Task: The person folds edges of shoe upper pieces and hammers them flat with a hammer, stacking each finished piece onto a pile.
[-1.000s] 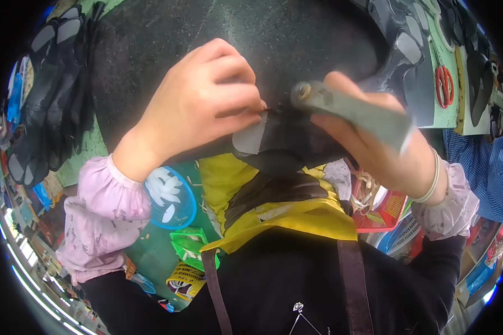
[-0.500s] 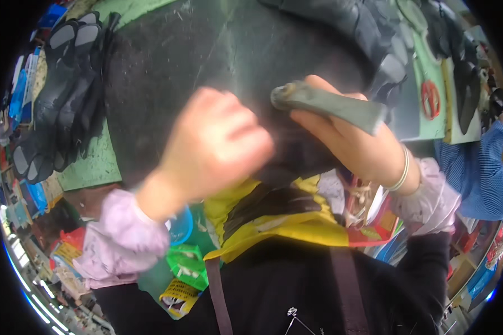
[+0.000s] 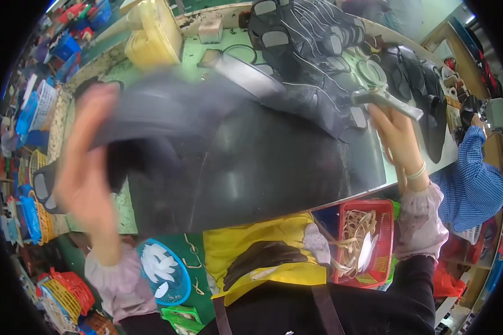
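My left hand (image 3: 86,178), smeared by motion, is at the left of the table with its fingers around the edge of a dark grey shoe upper (image 3: 156,111). The piece is blurred too and stretches rightward over the far side of the black work mat (image 3: 251,173). On the right, my right hand (image 3: 399,137) is closed around a hammer, its long grey metal head (image 3: 394,105) showing above the fingers. Most of its handle is hidden by the hand. Just left of the hammer lies a stack of black uppers (image 3: 310,103) with grey patches and white edge lines.
A yellow container (image 3: 153,39) stands at the back left. Tape rolls (image 3: 371,72) lie beside more black uppers on the right. Below the table edge are a blue basket (image 3: 184,285) of white pieces and a red basket (image 3: 388,240) of strips. A person in blue checks (image 3: 475,178) sits at right.
My hands have moved apart: the left from the middle to the far left, where a dark upper is now in it; the right, with the hammer, outward to the right. The view has shifted, showing more table.
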Demonstrator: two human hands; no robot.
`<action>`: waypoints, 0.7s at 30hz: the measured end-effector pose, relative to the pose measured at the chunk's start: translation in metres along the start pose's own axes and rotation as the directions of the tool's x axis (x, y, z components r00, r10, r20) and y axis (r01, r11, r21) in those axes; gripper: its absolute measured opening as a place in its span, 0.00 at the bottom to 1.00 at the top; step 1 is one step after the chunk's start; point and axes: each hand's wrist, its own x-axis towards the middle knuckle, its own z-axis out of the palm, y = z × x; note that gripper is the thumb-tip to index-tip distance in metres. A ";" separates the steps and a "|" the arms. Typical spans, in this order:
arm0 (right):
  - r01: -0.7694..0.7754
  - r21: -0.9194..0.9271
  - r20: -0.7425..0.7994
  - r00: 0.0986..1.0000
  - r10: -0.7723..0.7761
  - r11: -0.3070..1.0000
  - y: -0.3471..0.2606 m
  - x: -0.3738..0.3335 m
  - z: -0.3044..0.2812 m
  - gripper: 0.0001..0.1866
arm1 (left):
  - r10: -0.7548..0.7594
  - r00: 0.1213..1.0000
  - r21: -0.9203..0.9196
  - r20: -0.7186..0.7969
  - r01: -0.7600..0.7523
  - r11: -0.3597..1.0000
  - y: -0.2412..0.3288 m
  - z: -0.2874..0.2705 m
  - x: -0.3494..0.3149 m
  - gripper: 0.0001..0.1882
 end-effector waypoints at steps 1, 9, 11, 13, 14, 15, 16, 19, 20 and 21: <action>0.003 0.014 -0.003 1.000 -0.003 1.000 0.013 0.013 -0.005 0.14 | 0.173 0.972 0.213 -0.156 -0.138 0.967 -0.012 -0.024 0.002 0.20; 0.176 -0.108 0.151 0.976 -0.159 0.979 0.041 0.064 -0.004 0.17 | -0.139 0.945 0.781 0.297 -0.156 0.604 -0.178 -0.096 -0.055 0.19; 0.208 -0.245 0.253 0.956 -0.145 0.947 0.041 0.069 -0.003 0.18 | -0.288 0.940 0.746 0.185 0.056 0.663 -0.161 -0.088 -0.038 0.16; 0.227 -0.178 0.175 0.965 -0.196 0.958 0.044 0.064 0.000 0.16 | -0.194 0.978 0.784 0.082 0.057 0.618 -0.171 -0.093 -0.023 0.14; 0.305 -0.260 0.190 0.946 -0.261 0.916 0.051 0.066 0.000 0.15 | -0.027 0.996 0.770 0.086 -0.049 0.636 -0.149 -0.062 -0.005 0.12; 0.383 -0.331 0.214 0.920 -0.327 0.862 0.058 0.068 0.000 0.15 | 0.050 0.994 0.668 0.097 -0.102 0.737 -0.126 -0.027 0.010 0.11; 0.376 -0.344 0.199 0.925 -0.324 0.860 0.064 0.072 0.006 0.15 | 0.046 0.990 0.535 0.132 -0.111 0.838 -0.100 0.016 0.021 0.11; 0.397 -0.341 0.215 0.915 -0.340 0.852 0.071 0.081 0.004 0.15 | 0.344 0.887 0.159 0.309 -0.405 0.901 -0.027 0.142 0.039 0.17; 0.438 -0.375 0.236 0.898 -0.372 0.817 0.074 0.083 0.005 0.15 | 0.467 0.817 0.047 0.339 -0.511 0.859 -0.008 0.187 0.042 0.20; 0.437 -0.378 0.236 0.898 -0.371 0.816 0.080 0.085 0.003 0.15 | 0.517 0.797 0.009 0.311 -0.547 0.837 0.013 0.223 0.042 0.22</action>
